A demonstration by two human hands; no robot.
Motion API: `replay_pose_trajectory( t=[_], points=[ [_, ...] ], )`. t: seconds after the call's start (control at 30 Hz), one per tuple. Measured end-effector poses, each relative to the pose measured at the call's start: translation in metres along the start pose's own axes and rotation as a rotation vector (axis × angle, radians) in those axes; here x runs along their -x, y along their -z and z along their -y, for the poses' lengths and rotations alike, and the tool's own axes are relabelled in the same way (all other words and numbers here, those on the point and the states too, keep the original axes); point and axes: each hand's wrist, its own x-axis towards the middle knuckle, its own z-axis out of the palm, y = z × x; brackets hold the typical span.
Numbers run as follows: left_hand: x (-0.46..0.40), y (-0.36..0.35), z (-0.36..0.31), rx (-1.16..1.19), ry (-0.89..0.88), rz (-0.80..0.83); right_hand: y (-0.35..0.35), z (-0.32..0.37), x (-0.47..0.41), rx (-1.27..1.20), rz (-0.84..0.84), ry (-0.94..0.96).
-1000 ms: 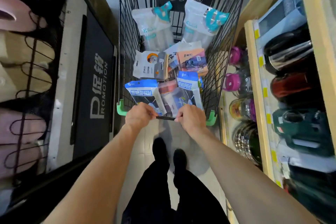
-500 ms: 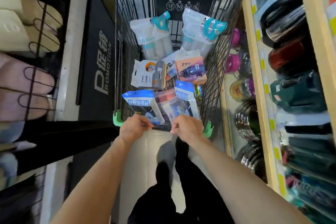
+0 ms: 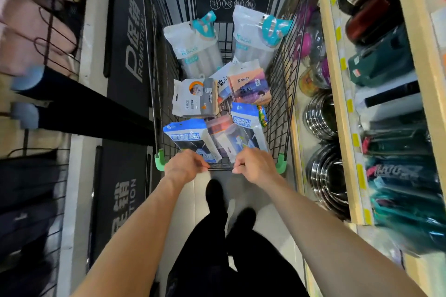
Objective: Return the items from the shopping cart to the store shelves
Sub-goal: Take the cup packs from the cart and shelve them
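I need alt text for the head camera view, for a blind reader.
Both hands, left hand and right hand, grip the handle of a shopping cart holding packaged goods, in a narrow aisle beside shelves of flasks and steel bowls.

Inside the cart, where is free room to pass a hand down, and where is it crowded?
Bare wire floor shows between the two white pouches at the far end. The near half is crowded: blue packs and a grey-white bag overlap. Both hands grip the handle.
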Motion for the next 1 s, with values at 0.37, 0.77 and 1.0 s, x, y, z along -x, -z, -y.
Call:
replay_pose_trajectory(
  t=[0.37, 0.77, 1.0],
  points=[
    [0.080, -0.081, 0.048, -0.103, -0.060, 0.102, -0.068, -0.016, 0.096, 0.197, 0.090, 0.210],
    [0.050, -0.042, -0.001, -0.147, -0.290, -0.134, -0.031, -0.032, 0.076, 0.209, -0.605, 0.464],
    [-0.057, 0.026, -0.008, 0.807, 0.132, -0.494, 0.042, -0.026, -0.045, -0.403, -0.603, -0.163]
  ],
)
